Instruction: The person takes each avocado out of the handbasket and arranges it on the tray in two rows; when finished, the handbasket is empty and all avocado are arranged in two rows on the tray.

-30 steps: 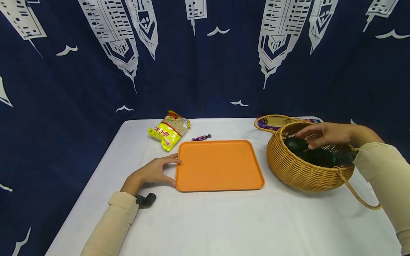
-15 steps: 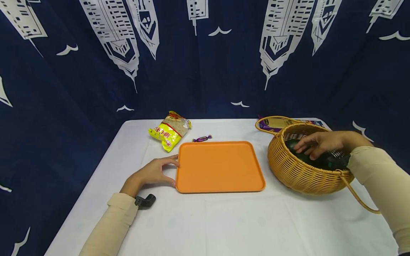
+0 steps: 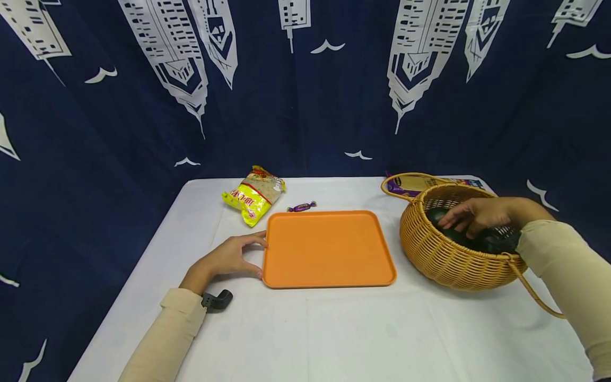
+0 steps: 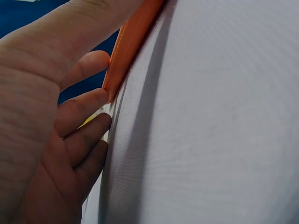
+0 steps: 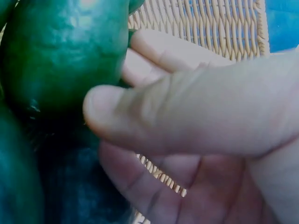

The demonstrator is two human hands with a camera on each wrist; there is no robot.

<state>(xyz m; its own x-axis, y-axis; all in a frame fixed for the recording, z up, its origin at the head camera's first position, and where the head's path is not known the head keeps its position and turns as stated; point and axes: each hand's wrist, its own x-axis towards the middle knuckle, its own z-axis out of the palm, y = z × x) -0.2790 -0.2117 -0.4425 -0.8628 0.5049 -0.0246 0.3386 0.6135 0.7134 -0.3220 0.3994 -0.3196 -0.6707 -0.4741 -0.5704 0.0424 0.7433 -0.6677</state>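
Note:
An orange rectangular tray (image 3: pixel 329 249) lies on the white tabletop. My left hand (image 3: pixel 228 260) rests at its left side, fingers and thumb spread and their tips at the tray's edge. In the left wrist view, fingertips (image 4: pixel 100 95) meet the tray's orange side (image 4: pixel 124 58). My right hand (image 3: pixel 487 215) reaches into a round wicker basket (image 3: pixel 444 265). There it pinches a smooth, dark green, oblong fruit or vegetable (image 5: pixel 65 51), thumb in front and fingers partly hidden behind it. More dark green pieces (image 5: pixel 16 172) lie close by in the basket.
A yellow snack bag (image 3: pixel 255 194) and a small purple wrapped candy (image 3: pixel 302 207) lie behind the tray. A purple and yellow package (image 3: pixel 412 183) is partly hidden behind the basket. The basket's handle (image 3: pixel 537 298) hangs over its right side. A dark blue printed curtain (image 3: pixel 296 122) hangs behind the table.
My right hand has lowered deeper into the basket, and its fingers have come down around the green piece. The left hand stays at the tray's edge.

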